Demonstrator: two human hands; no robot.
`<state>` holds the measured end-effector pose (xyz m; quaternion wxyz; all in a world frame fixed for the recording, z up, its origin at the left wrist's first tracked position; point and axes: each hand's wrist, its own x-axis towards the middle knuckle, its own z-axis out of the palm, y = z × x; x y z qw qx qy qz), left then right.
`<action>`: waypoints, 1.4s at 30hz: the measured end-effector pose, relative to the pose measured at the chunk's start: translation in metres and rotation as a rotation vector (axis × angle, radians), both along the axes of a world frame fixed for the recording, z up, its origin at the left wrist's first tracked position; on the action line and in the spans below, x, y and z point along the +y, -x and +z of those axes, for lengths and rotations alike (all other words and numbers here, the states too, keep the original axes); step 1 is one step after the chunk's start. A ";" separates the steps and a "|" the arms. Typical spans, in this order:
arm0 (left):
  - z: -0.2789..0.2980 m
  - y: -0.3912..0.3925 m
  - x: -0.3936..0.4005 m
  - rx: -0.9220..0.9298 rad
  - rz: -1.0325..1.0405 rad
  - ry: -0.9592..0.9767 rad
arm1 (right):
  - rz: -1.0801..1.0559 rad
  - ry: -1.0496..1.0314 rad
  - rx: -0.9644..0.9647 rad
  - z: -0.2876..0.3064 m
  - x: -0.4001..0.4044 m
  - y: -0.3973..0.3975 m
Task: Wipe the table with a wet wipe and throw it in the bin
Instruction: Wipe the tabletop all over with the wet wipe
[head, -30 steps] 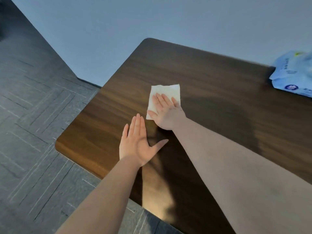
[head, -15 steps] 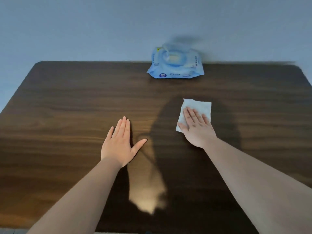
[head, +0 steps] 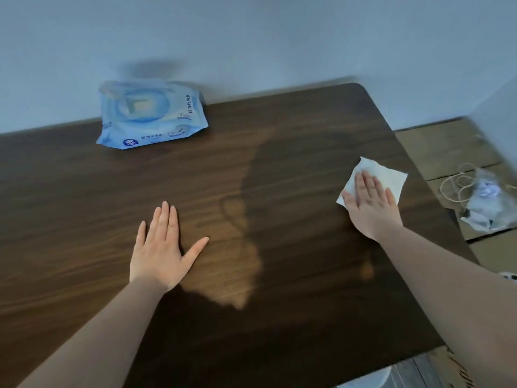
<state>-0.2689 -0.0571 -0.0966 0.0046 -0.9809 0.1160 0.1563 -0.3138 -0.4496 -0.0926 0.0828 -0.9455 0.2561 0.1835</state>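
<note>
A white wet wipe (head: pixel 389 175) lies flat on the dark wooden table (head: pixel 279 163), close to its right edge. My right hand (head: pixel 372 205) presses down on the wipe with flat, extended fingers and covers its near half. My left hand (head: pixel 161 249) rests palm down on the table near the middle, fingers together and thumb spread, holding nothing. No bin can be clearly made out.
A blue pack of wet wipes (head: pixel 151 116) lies at the table's back edge against the wall. Right of the table are cardboard boxes (head: pixel 447 147) with a plastic bag and cable (head: pixel 486 203) on top. A pale rounded object (head: pixel 366 381) shows below the table's near right corner.
My right hand has slid the wipe from the table's left side across to near its right edge. The view has turned right with it. My left hand stays flat on the table.
</note>
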 end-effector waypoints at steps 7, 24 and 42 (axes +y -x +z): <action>0.008 -0.001 0.010 0.045 -0.018 0.073 | -0.019 -0.009 0.017 0.002 0.035 -0.010; 0.010 0.132 0.352 -0.021 0.582 0.010 | 0.827 -0.119 -0.017 -0.005 0.492 -0.085; -0.002 0.148 0.399 -0.083 0.746 0.109 | 1.367 -0.212 -0.140 -0.020 0.828 -0.056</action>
